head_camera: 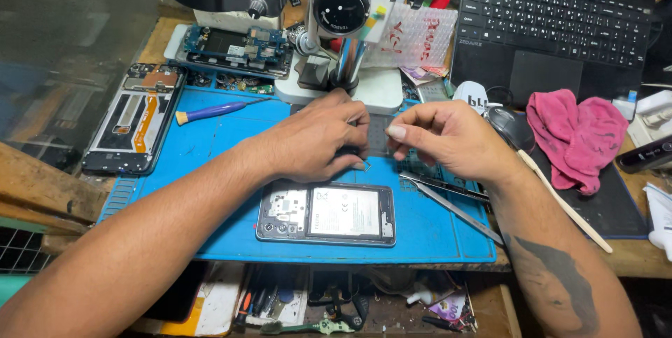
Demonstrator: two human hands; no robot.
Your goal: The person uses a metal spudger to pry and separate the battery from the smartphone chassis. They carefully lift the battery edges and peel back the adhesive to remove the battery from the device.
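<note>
Blue silicone repair mat [210, 142] covers the middle of the cluttered bench, black laptop [553, 23] at far right corner, microscope [341, 2] on its white base just behind the hands. Pink rag [577, 135] lies right of the mat on a dark pad. Opened phone with back cover off [326, 213] lies flat near the mat's front edge, battery exposed, just below both hands. A second stripped phone frame [136, 120] sits at the mat's left edge, a third opened board [234, 47] behind it. Left hand [315, 138] is curled, fingertips pinching something small and dark, probably a tiny part, hard to tell. Right hand [448, 138] is loosely clenched, thumb and forefinger pinched together, close to the left. Metal tweezers [448, 198] lie on the mat under the right wrist. Purple-handled brush [210, 110] lies left of the hands.
</note>
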